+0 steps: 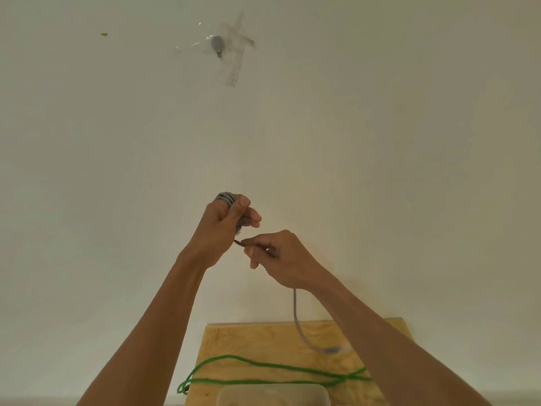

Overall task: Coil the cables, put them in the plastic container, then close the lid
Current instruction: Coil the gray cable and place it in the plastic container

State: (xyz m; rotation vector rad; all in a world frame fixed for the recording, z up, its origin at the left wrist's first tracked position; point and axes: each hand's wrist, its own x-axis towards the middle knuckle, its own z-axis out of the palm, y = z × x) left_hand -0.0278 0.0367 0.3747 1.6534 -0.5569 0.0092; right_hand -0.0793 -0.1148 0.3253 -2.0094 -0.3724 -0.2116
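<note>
1. Left hand (225, 221) grips coiled grey cable (227, 197); right hand (275, 256), just beside it, pinches the same cable's loose run, whose tail hangs below toward the desk (263, 338).
2. Green cable (263, 367) lies uncoiled on the desk, below both hands.
3. Plastic container (273, 394) sits nearest the viewer.
4. Taped hook (218, 45) on the wall, far above.

Two hands showing, a left grip (225, 221) and a right grip (278, 256), two cables, one grey cable (298, 320) hanging, one green cable (263, 366) lying across the desk (248, 341), one plastic container (273, 394) sitting at the near edge
</note>
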